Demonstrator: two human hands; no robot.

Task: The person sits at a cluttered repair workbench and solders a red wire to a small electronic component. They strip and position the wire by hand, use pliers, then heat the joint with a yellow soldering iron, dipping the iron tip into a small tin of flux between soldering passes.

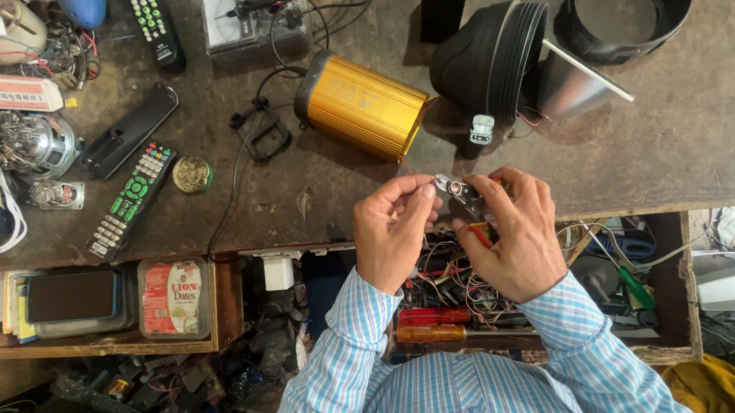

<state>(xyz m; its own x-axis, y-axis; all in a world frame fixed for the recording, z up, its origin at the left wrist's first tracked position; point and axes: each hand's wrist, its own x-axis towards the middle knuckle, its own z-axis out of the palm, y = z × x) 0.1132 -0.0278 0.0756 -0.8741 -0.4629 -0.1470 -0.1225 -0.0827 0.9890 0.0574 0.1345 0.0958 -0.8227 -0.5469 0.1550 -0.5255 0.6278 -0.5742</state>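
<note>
My right hand (514, 237) grips a pair of metal pliers (462, 195) with red handles, held over the front edge of the workbench (687, 124). My left hand (393, 225) pinches a thin wire at the plier jaws between thumb and forefinger. The wire runs up toward a gold ribbed metal box (361, 104) lying on the bench just beyond my hands. Both sleeves are blue and white striped.
A black round lamp housing (487, 56) with a silver reflector cone (575, 83) lies behind the gold box. An analogue meter (247, 12), two remote controls (134, 196), a motor (35, 144) and a phone clutter the left. Open drawers below hold screwdrivers (432, 325), wires and a red-labelled tub (173, 298).
</note>
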